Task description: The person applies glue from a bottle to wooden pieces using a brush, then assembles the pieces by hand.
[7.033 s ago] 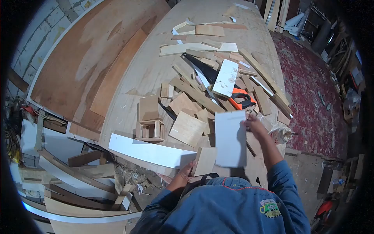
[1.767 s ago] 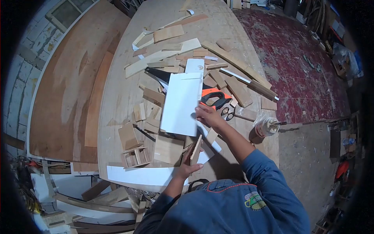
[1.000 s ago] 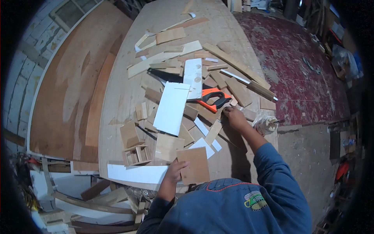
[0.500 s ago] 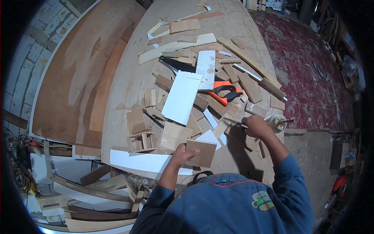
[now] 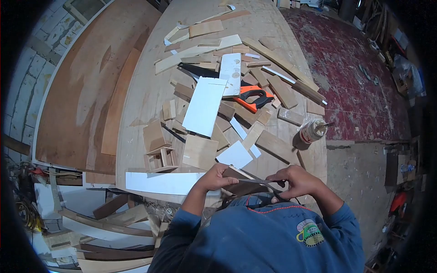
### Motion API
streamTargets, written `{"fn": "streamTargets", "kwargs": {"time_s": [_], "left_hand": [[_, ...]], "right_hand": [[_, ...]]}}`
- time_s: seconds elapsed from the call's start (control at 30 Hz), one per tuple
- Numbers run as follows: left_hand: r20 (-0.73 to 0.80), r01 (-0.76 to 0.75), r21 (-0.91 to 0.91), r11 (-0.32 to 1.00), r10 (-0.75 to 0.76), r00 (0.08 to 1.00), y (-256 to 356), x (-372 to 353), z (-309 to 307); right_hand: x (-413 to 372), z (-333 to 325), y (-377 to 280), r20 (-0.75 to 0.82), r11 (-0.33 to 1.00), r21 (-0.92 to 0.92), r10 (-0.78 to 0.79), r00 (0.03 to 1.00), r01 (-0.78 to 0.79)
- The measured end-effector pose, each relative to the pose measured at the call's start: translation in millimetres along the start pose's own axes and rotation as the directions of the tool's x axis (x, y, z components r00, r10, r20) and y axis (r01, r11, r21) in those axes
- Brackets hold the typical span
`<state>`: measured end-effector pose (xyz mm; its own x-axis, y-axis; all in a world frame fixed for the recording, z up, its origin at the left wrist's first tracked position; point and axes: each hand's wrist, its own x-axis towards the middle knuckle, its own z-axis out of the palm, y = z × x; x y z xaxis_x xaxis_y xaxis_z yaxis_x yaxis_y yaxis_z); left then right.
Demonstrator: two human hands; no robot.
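My left hand is closed on a small wooden board, held tilted near my body with its edge showing. My right hand grips dark metal scissors, whose blades point left and lie against or very close to the board's edge. Their handle loops are partly hidden by my fingers. Just beyond the hands lie a white panel offcut and a plain square board. A small open wooden frame stands left of them.
Wood scraps cover much of the workbench. Among them lies an orange-and-black handsaw, its blade partly under white panels. A glue jar with a stick in it stands near the right edge. A large plywood sheet leans left.
My right hand has come from beside the jar down to the board, bringing the scissors against it. My left hand has tilted the board edge-up. The whole view has shifted slightly.
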<state>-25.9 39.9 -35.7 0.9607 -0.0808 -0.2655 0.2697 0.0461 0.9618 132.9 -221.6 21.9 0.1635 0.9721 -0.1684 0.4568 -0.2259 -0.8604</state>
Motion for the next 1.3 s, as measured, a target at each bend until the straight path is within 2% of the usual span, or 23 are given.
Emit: {"fn": "streamTargets", "kwargs": {"time_s": [0.07, 0.13, 0.17, 0.3, 0.37, 0.4, 0.43, 0.5, 0.63, 0.7, 0.77, 0.83, 0.87, 0.93, 1.07, 1.13, 1.17, 1.2, 1.23, 1.27, 1.3], "left_hand": [[0.043, 0.014, 0.002, 1.000, -0.014, 0.999, -8, -3, 0], [0.089, 0.048, -0.153, 0.987, -0.034, 0.995, -14, -7, 4], [0.086, 0.046, -0.152, 0.987, -0.033, 0.996, -15, -9, 4], [0.069, -0.024, -0.045, 0.999, 0.027, 0.997, -3, -12, 15], [0.076, -0.065, -0.009, 0.998, 0.066, 0.995, 1, -11, 19], [0.119, -0.016, 0.004, 1.000, 0.016, 0.993, 4, -10, 19], [0.161, 0.032, 0.020, 0.999, -0.035, 0.986, 6, -10, 20], [0.150, 0.050, 0.006, 0.999, -0.050, 0.987, 5, -10, 20], [0.185, 0.091, 0.005, 0.996, -0.090, 0.979, 12, -10, 25], [0.197, 0.081, 0.019, 0.997, -0.083, 0.977, 15, -9, 25], [0.215, 0.075, 0.034, 0.997, -0.081, 0.973, 11, -9, 27], [0.244, -0.058, 0.031, 0.998, 0.048, 0.968, 4, -6, 29], [0.249, -0.059, 0.033, 0.998, 0.048, 0.967, 6, -5, 31], [0.269, -0.244, 0.316, 0.917, 0.160, 0.950, 21, -4, 37], [0.304, -0.255, 0.421, 0.871, 0.129, 0.944, 27, -3, 37], [0.246, -0.067, 0.237, 0.969, 0.007, 0.969, 27, -4, 39], [0.246, -0.065, 0.236, 0.970, 0.005, 0.969, 28, -4, 39], [0.240, 0.041, 0.213, 0.976, -0.093, 0.966, 29, -5, 38], [0.235, 0.147, 0.189, 0.971, -0.190, 0.953, 30, -5, 38], [0.237, 0.149, 0.189, 0.971, -0.192, 0.952, 28, -3, 37], [0.299, -0.100, 0.342, 0.934, -0.007, 0.954, 26, 1, 35]], "right_hand": [[-6, 6, 5, 0.032, 1.000, 0.010, 0.000, 0.999, -0.001], [-13, 14, 11, 0.026, 1.000, -0.001, 0.010, 1.000, -0.010], [-15, 19, 15, 0.020, 1.000, -0.011, 0.021, 1.000, -0.021], [-17, 32, 18, -0.070, 0.999, 0.040, -0.024, 0.997, 0.027], [-10, 29, -1, -0.121, 0.994, -0.033, -0.104, 0.987, 0.100], [-8, 25, -8, -0.124, 0.994, -0.033, -0.104, 0.987, 0.101], [-5, 20, -16, -0.116, 0.987, -0.115, -0.125, 0.985, 0.111], [-4, 17, -24, -0.137, 0.969, -0.208, -0.164, 0.977, 0.134], [-9, 39, 3, -0.143, 0.981, -0.158, -0.138, 0.980, 0.115], [-10, 41, 1, -0.132, 0.993, -0.101, -0.077, 0.988, 0.064], [-9, 35, -12, -0.148, 0.985, -0.149, -0.107, 0.983, 0.085], [-8, 25, -29, -0.170, 0.975, -0.199, -0.136, 0.976, 0.101], [-7, 20, -35, -0.172, 0.959, -0.266, -0.144, 0.974, 0.095], [-7, 17, -38, -0.175, 0.941, -0.329, -0.151, 0.973, 0.087], [-4, 33, -14, -0.194, 0.955, -0.265, -0.188, 0.963, 0.134], [-5, 36, -10, -0.213, 0.968, -0.213, -0.177, 0.961, 0.131], [-7, 35, -13, -0.186, 0.975, -0.208, -0.123, 0.975, 0.083], [-8, 34, -18, -0.159, 0.979, -0.202, -0.068, 0.985, 0.035], [-8, 32, -21, -0.159, 0.979, -0.200, -0.066, 0.985, 0.034], [-6, 30, -24, -0.187, 0.973, -0.224, -0.098, 0.977, 0.054], [-5, 29, -26, -0.216, 0.965, -0.250, -0.130, 0.968, 0.074]]}}
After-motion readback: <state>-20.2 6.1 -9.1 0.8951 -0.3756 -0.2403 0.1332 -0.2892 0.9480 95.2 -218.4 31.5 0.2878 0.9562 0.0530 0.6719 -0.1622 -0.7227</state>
